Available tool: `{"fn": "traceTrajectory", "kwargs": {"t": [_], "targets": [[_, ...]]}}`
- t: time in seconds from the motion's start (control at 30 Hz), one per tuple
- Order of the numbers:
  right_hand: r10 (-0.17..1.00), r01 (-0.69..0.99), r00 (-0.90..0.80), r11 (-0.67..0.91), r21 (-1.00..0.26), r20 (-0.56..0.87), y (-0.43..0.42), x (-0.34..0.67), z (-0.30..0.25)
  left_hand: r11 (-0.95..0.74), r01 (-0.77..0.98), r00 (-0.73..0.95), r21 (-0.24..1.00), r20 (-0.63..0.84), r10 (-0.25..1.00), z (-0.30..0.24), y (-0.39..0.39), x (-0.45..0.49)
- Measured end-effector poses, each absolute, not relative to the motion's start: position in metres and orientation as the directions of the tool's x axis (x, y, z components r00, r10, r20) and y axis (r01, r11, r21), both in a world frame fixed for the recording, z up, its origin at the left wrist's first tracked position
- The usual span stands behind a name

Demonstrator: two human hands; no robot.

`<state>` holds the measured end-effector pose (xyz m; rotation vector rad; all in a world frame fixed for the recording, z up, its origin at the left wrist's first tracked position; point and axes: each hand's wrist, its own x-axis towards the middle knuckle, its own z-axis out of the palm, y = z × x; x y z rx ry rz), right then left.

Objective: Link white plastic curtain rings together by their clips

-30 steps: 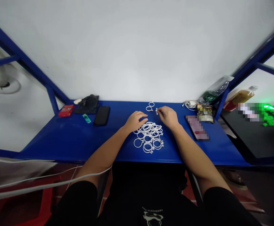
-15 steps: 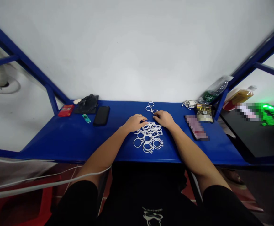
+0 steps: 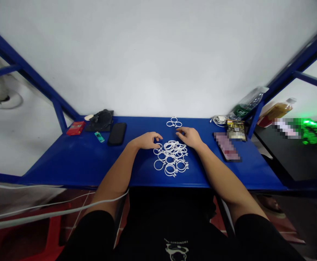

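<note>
A pile of white plastic rings [image 3: 172,159] lies on the blue table [image 3: 93,159] in front of me. My left hand [image 3: 147,140] sits at the pile's upper left edge. Its fingers are curled into a pinch, and what they hold is too small to make out. My right hand [image 3: 190,137] rests at the pile's upper right, fingers loosely spread and pointing left, with nothing visible in them. A few separate white rings [image 3: 174,123] lie together near the table's back edge, just beyond both hands.
At the back left are a red box [image 3: 76,128], a black pouch [image 3: 101,119], a teal lighter [image 3: 99,136] and a black phone [image 3: 116,133]. On the right are another phone [image 3: 227,146], a snack packet [image 3: 236,130], a coiled white cable [image 3: 219,120] and bottles [image 3: 249,101].
My right hand has let go of a ring at the back group and drawn back to the pile. My left hand has slid a little left along the pile's edge.
</note>
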<state>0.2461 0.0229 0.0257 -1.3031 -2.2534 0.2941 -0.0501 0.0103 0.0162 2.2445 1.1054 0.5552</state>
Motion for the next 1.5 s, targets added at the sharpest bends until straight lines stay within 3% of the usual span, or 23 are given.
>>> {"fn": "traceTrajectory", "kwargs": {"t": [0.2, 0.43, 0.6, 0.83, 1.03, 1.2, 1.37, 1.5], "targets": [[0.820, 0.690, -0.475, 0.573, -0.443, 0.321, 0.024, 0.246, 0.021, -0.523, 0.643, 0.527, 0.560, 0.173, 0.832, 0.018, 0.007, -0.037], [0.763, 0.623, -0.524, 0.646, -0.441, 0.378, 0.017, 0.240, 0.022, -0.389, 0.566, 0.296, 0.726, 0.262, 0.919, 0.011, 0.010, -0.029], [0.708, 0.538, -0.551, 0.706, -0.460, 0.442, 0.009, 0.233, 0.024, -0.368, 0.579, 0.175, 0.728, 0.329, 0.928, 0.008, 0.008, -0.018], [0.668, 0.497, -0.526, 0.744, -0.447, 0.527, -0.001, 0.223, 0.027, -0.470, 0.602, 0.265, 0.646, 0.394, 0.880, 0.015, -0.006, -0.004], [0.659, 0.477, -0.477, 0.750, -0.459, 0.582, 0.002, 0.223, 0.022, -0.680, 0.550, 0.368, 0.485, 0.590, 0.719, 0.014, -0.004, -0.007], [0.626, 0.395, -0.524, 0.780, -0.486, 0.578, -0.002, 0.220, 0.024, -0.723, 0.551, 0.420, 0.417, 0.610, 0.672, 0.014, -0.004, -0.006], [0.630, 0.358, -0.533, 0.773, -0.523, 0.565, -0.004, 0.218, 0.028, -0.737, 0.545, 0.457, 0.400, 0.594, 0.661, 0.016, -0.006, -0.004], [0.693, 0.492, -0.400, 0.714, -0.498, 0.600, 0.007, 0.226, 0.025, -0.670, 0.587, 0.381, 0.455, 0.575, 0.724, 0.014, -0.004, -0.007]]}}
